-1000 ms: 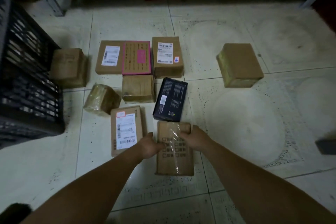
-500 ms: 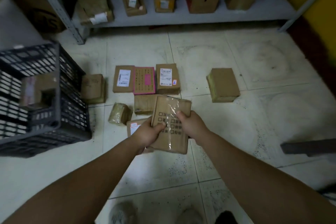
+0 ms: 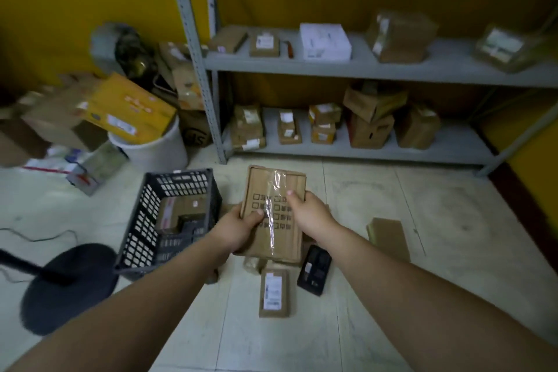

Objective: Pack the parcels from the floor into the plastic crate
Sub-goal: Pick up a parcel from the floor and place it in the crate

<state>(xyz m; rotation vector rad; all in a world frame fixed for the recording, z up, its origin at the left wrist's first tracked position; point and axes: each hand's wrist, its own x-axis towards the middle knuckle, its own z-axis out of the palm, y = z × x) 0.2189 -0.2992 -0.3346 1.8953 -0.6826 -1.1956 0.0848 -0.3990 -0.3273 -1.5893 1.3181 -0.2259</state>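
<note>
Left grip: fingers curled under the lower left edge of a flat brown cardboard parcel with printed check boxes and a clear tape strip, thumb pressed on its face. Right grip: closed round the parcel's right edge, thumb on top. Parcel held off the floor between both grips, long side pointing away.

Just left of the left grip: dark grey slotted plastic crate on the pale tiled floor, brown parcels inside.

Below the grips, on the floor: brown labelled cardboard parcel and small black box, near each other. Right of the right grip: plain flat brown parcel.

Beyond: grey metal shelf rack carrying cartons.
</note>
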